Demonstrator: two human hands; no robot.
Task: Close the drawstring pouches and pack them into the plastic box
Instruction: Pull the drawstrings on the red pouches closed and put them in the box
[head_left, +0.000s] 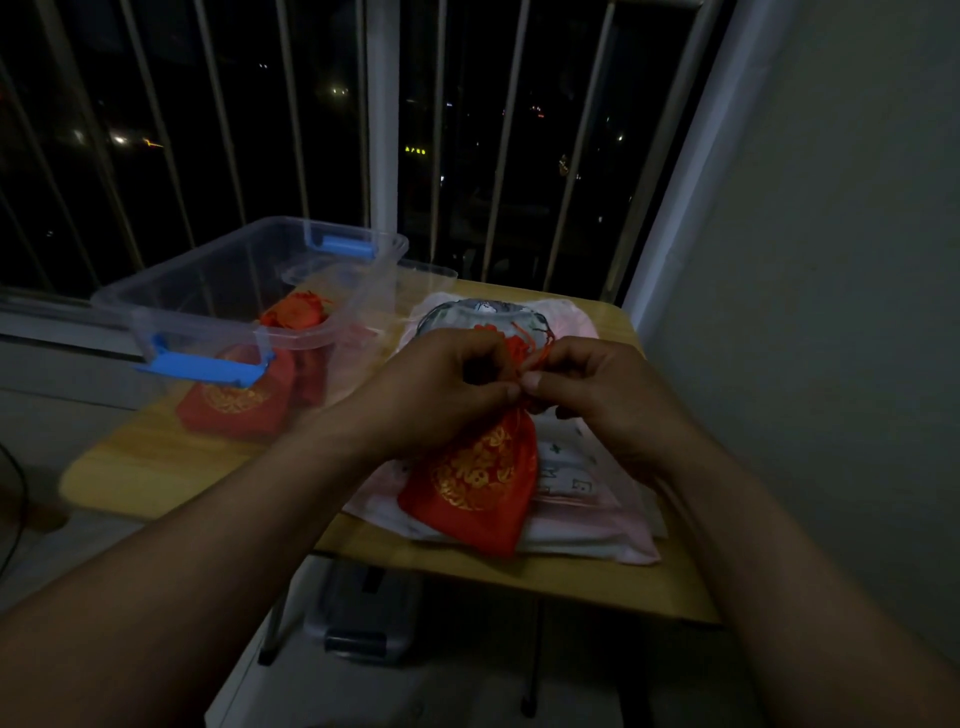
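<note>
A red drawstring pouch (475, 480) with gold embroidery hangs over the table's middle, its gathered neck between my hands. My left hand (441, 389) and my right hand (587, 395) both pinch the pouch's red cord at its neck, thumbs nearly touching. The clear plastic box (208, 306) with blue latches stands at the table's left. Inside it lie two red pouches, one (236, 400) near the front wall and another (296, 309) further back.
Under the held pouch lies a pile of pale pink and white pouches (587, 514), one grey-patterned pouch (483, 314) behind my hands. The small wooden table (135, 467) stands against a barred window, with a wall on the right. A grey bin (363, 618) sits below.
</note>
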